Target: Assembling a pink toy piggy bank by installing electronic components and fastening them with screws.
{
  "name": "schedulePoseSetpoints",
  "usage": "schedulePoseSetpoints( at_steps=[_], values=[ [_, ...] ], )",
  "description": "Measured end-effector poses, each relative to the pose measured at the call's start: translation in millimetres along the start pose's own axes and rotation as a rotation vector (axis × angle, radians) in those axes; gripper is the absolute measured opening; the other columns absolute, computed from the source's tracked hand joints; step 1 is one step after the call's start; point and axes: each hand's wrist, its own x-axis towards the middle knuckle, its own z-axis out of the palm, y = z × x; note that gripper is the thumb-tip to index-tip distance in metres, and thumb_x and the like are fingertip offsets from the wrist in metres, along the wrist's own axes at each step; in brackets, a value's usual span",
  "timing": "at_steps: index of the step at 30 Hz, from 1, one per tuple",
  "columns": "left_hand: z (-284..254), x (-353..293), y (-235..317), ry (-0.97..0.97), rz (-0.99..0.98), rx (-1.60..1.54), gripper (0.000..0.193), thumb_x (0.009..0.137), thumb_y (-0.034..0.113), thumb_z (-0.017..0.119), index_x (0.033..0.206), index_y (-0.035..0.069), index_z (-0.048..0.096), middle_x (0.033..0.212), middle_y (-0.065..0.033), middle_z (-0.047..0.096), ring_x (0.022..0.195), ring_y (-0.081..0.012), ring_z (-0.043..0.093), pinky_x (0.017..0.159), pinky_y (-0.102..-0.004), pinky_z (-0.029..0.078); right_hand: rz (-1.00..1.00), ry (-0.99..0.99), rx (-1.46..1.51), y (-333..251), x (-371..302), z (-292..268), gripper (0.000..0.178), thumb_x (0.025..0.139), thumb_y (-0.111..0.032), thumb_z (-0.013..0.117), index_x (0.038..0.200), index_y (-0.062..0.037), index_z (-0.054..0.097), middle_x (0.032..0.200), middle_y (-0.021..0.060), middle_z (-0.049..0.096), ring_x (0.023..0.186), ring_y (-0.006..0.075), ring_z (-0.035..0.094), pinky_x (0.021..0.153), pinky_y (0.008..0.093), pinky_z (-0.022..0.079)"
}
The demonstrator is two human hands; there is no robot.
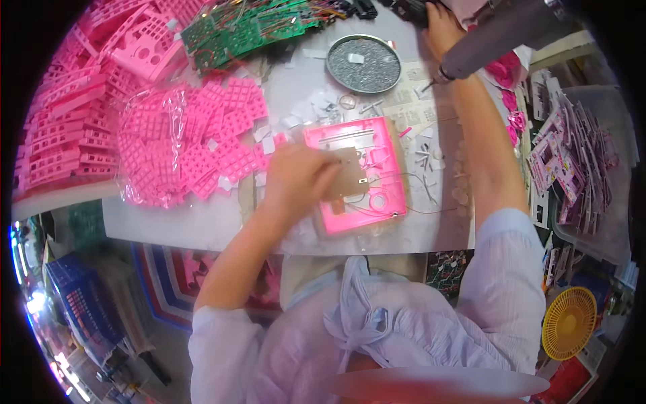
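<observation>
A pink plastic case (330, 219) lies open in front of me, with thin wires and metal strips inside. Over its left half is my left hand (299, 175), slightly blurred, its fingers closed at the edge of a brown circuit board (348, 176). The board rests within the case and covers part of it. Far off at the top right, my right hand (442, 30) reaches to a pile of black parts (409, 11). Its fingers look curled; what they hold is hard to make out. A grey electric screwdriver (494, 48) hangs across my right forearm.
A round dish of small screws (367, 77) stands beyond the case. Pink keypad pieces (222, 128) in clear plastic and stacked pink housings (81, 135) fill the left. Green circuit boards (249, 30) lie at the back. A clear bin (595, 229) of printed panels stands right.
</observation>
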Motion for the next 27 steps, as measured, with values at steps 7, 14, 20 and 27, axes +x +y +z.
schedulePoseSetpoints(
  at_steps=[7,14,20,27],
  values=[
    [-2,1,4,-0.015,0.047,-0.003,0.014,0.081,0.011,0.078,0.095,0.008,0.073,0.082,-0.0057,0.071,0.069,-0.0227,0.063,0.072,-0.0344,0.045,0.32,-0.4,0.39,56,-38,19,0.046,0.085,-0.008,0.07,0.13,-0.0049,0.061,0.103,0.014,0.07,0.088,0.028,0.069,0.087,0.0384,0.053],
    [-11,2,2,0.025,-0.067,-0.118,0.013,0.082,0.008,0.077,0.095,0.007,0.073,0.084,-0.0052,0.072,0.067,-0.0197,0.063,0.07,-0.0336,0.046,0.074,-0.796,1.191,-59,-77,-228,0.053,0.074,-0.001,0.068,0.127,-0.0069,0.065,0.112,0.0087,0.065,0.103,0.0206,0.064,0.09,0.031,0.05],
    [-13,18,-7,-0.054,0.075,-0.038,0.01,0.083,0.01,0.076,0.092,0.008,0.072,0.081,-0.0049,0.069,0.068,-0.0212,0.063,0.069,-0.0355,0.045,-0.056,-0.792,1.117,-139,-77,-239,0.061,0.075,-0.005,0.07,0.134,-0.0083,0.058,0.113,0.0147,0.06,0.107,0.0353,0.056,0.091,0.0431,0.05],
    [-21,24,-2,-0.138,0.208,0.232,0.011,0.082,0.013,0.074,0.09,0.01,0.068,0.078,-0.0064,0.066,0.075,-0.0267,0.063,0.072,-0.0393,0.045,-0.214,-0.722,1.074,-145,-81,-235,0.053,0.074,-0.009,0.074,0.125,-0.0039,0.058,0.112,0.0146,0.059,0.104,0.0342,0.057,0.086,0.0418,0.052]
  ],
)
